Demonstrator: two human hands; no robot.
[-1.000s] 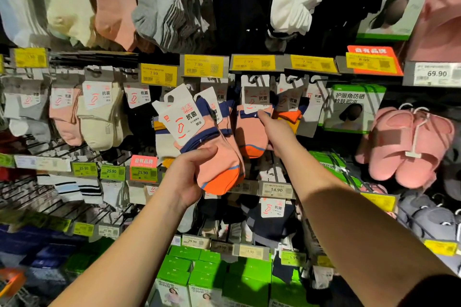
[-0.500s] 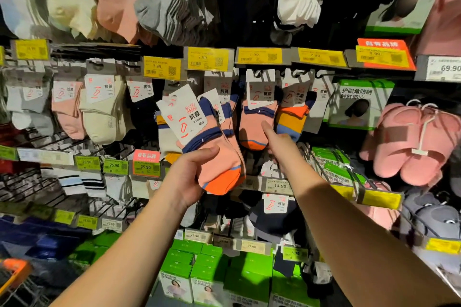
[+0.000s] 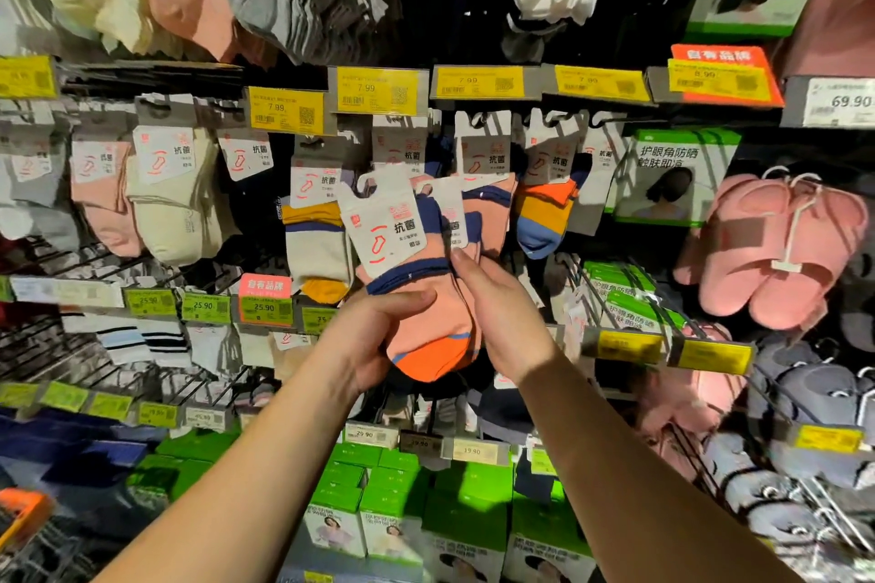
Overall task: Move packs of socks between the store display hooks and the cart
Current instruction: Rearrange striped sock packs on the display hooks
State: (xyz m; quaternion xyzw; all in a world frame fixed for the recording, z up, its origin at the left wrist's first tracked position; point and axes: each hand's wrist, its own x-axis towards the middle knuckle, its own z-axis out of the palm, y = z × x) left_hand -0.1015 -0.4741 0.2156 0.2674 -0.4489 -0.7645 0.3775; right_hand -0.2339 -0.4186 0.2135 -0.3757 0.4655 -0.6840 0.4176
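Before the hooks, both hands (image 3: pixel 435 322) grip orange sock packs (image 3: pixel 426 298).

Sock pack (image 3: pixel 416 298) between hands, before hooks; boxes (image 3: pixel 402 488) below.

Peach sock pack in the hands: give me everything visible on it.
The peach sock pack is soft knit ankle socks, peach with navy cuff bands and an orange toe edged in blue. A white card header with a hook cutout, red logo and printed text sits on top, tilted left. It is off the hooks, held before the display. The left hand grips it from below-left; the right hand holds its right side, with more packs layered behind.
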